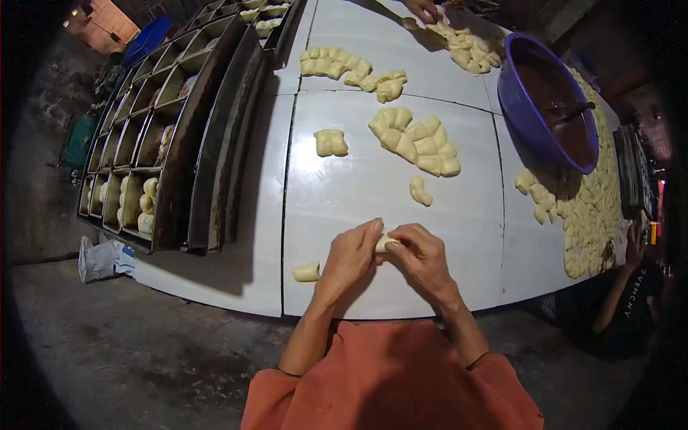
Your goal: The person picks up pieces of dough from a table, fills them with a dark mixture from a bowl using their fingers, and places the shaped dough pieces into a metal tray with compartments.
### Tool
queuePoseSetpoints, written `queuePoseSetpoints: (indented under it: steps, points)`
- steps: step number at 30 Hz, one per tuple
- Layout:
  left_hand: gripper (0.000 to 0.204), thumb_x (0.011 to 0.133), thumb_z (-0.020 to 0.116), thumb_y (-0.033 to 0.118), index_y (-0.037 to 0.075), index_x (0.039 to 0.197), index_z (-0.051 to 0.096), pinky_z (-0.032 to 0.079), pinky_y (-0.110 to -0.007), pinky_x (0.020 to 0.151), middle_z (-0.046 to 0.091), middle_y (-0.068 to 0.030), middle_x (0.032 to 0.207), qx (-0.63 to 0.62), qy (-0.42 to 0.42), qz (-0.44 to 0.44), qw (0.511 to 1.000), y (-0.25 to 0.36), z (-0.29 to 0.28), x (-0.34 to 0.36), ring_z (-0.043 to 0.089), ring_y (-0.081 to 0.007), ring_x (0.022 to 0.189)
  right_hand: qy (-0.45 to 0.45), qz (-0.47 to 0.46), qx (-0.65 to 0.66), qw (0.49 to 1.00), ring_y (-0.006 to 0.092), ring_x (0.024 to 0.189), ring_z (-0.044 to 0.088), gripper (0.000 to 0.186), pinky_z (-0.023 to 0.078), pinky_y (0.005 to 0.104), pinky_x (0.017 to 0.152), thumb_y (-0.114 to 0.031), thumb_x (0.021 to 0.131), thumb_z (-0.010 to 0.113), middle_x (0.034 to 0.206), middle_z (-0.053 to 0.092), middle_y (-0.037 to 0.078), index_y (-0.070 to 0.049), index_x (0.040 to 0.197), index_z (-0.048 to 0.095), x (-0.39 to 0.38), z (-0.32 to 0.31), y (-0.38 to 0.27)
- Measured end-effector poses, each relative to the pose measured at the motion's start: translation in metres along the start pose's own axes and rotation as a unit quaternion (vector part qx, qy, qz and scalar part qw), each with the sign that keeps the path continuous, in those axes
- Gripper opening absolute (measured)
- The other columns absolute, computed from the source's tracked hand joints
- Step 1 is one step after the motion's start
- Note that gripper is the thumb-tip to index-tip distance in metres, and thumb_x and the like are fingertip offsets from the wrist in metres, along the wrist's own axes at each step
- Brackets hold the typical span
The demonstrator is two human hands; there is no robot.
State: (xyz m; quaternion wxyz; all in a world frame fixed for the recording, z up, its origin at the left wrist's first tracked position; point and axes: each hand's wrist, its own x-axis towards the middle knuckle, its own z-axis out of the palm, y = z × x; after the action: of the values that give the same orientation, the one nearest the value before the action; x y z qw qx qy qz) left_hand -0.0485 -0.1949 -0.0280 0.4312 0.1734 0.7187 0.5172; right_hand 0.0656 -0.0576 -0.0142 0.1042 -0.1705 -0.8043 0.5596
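A small pale dough piece (385,242) is pinched between my left hand (351,259) and my right hand (423,259), just above the white table (344,190) near its front edge. Both hands close around it, fingertips meeting on top. A shaped dough piece (307,272) lies on the table left of my left hand. Farther back lie a single dough lump (420,190), a small block (330,142) and a larger pile of cut dough pieces (418,140).
Dark metal baking trays (168,122) with compartments, some holding dough, stand at the left. A big purple bowl (548,100) sits at the back right, with several dough pieces (588,208) spread beside it. Another person's hand (423,8) works at the far edge; a person (631,287) sits at right.
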Motion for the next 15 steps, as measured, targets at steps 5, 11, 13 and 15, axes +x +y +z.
queuePoseSetpoints:
  steps: [5, 11, 13, 15]
  points:
    - [0.043, 0.098, 0.056, 0.033, 0.006, 0.131, 0.061, 0.052, -0.046, 0.088, 0.072, -0.0192, 0.106, 0.225, 0.199, 0.061, 0.952, 0.009, -0.028, 0.013, 0.069, -0.0385, 0.099, -0.039, 0.062, -0.123, 0.99, 0.0273, 0.083, 0.069, 0.028, 0.054, 0.0369, 0.073, -0.022, 0.093, 0.068, 0.099, 0.067, 0.016, 0.002, 0.108, 0.067, 0.011, 0.0, 0.006]
    - [0.061, 0.083, 0.066, 0.016, 0.005, 0.14, 0.049, 0.051, -0.047, 0.093, 0.05, -0.0244, 0.14, 0.349, 0.28, 0.222, 0.866, 0.015, -0.097, 0.109, 0.064, -0.0393, 0.107, 0.022, 0.087, -0.006, 0.996, 0.0218, 0.084, 0.066, 0.031, 0.052, 0.0336, 0.079, -0.021, 0.093, 0.066, 0.096, 0.068, 0.014, 0.003, 0.112, 0.066, 0.089, 0.013, -0.015]
    - [0.053, 0.081, 0.067, 0.016, 0.003, 0.131, 0.057, 0.051, -0.045, 0.092, 0.057, -0.0222, 0.132, 0.35, 0.227, 0.239, 0.877, 0.014, -0.115, 0.136, 0.063, -0.0391, 0.108, 0.02, 0.02, -0.066, 0.997, 0.0203, 0.085, 0.065, 0.036, 0.052, 0.034, 0.08, -0.024, 0.091, 0.068, 0.097, 0.068, 0.014, 0.003, 0.115, 0.066, 0.127, 0.024, 0.008]
    - [0.04, 0.081, 0.067, 0.017, 0.002, 0.118, 0.066, 0.052, -0.043, 0.09, 0.066, -0.0206, 0.119, 0.341, 0.212, 0.219, 0.889, 0.035, -0.117, 0.136, 0.065, -0.039, 0.105, 0.014, 0.061, -0.011, 0.998, 0.0213, 0.094, 0.065, 0.045, 0.051, 0.0345, 0.086, -0.028, 0.091, 0.07, 0.105, 0.068, 0.015, 0.001, 0.125, 0.062, 0.151, 0.03, 0.008]
